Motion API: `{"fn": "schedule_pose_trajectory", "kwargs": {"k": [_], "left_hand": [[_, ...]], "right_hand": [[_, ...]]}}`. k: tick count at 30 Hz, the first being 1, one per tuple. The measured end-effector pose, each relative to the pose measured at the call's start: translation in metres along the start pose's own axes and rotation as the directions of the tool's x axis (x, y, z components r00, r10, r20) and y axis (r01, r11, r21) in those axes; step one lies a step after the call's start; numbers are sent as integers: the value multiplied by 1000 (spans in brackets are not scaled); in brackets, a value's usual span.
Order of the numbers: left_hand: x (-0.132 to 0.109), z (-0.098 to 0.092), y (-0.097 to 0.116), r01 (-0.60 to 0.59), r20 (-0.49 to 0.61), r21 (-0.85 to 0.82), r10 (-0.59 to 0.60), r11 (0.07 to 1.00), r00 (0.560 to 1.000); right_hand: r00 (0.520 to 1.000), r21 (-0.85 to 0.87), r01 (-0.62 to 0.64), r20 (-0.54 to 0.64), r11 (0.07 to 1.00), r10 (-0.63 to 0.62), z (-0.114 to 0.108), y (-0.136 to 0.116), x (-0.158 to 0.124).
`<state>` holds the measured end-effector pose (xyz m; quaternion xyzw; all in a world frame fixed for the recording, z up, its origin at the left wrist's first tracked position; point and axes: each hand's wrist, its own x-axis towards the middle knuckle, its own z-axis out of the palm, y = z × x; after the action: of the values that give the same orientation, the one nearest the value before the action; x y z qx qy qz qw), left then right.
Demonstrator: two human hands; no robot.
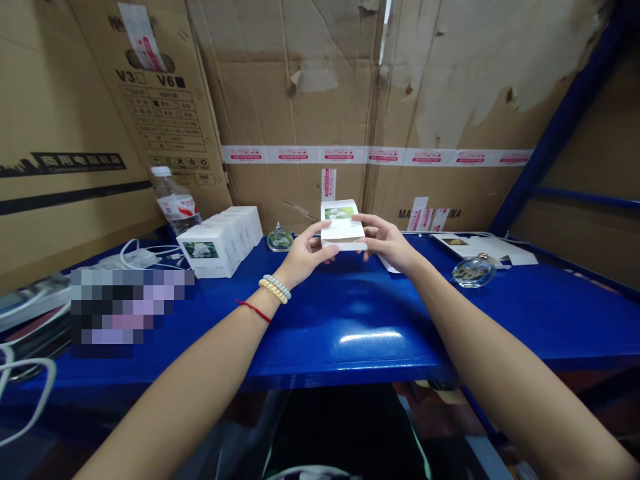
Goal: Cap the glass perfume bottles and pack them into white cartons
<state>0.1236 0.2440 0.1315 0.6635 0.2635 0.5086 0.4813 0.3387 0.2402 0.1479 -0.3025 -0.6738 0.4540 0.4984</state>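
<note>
Between my two hands, above the blue table, is a small white carton with a picture of white flowers on its front. My left hand grips its left side, thumb at the lower edge. My right hand holds the right side, fingers at the upper and lower corners. The carton's lower end shows a gap along a flap, and a flap stands up at its far end. Under my right hand a piece of white card is partly hidden. A glass bottle with a pointed stopper stands just beyond my left hand.
Several white flower-picture boxes stand in a row at left, before a plastic water bottle. White cables lie further left. At right are a round glass bottle and flattened white cartons. Large cardboard walls the back.
</note>
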Motion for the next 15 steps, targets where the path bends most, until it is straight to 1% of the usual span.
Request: {"fn": "schedule_pose_trajectory", "kwargs": {"k": [2,4,9,15], "left_hand": [[0,0,2,3,-36,-8,-3,1000,999],[1,0,3,13,-70,-27,-15,1000,997],[1,2,5,28,-110,-90,-38,996,993],[-2,8,11,41,-125,-152,-60,987,990]], "right_hand": [[998,52,-15,59,999,12,-1,-1,-1],[996,68,-9,87,998,3,-1,-1,-2],[996,15,45,74,999,-46,1,3,0],[997,-64,67,47,996,-64,3,4,-1]]}}
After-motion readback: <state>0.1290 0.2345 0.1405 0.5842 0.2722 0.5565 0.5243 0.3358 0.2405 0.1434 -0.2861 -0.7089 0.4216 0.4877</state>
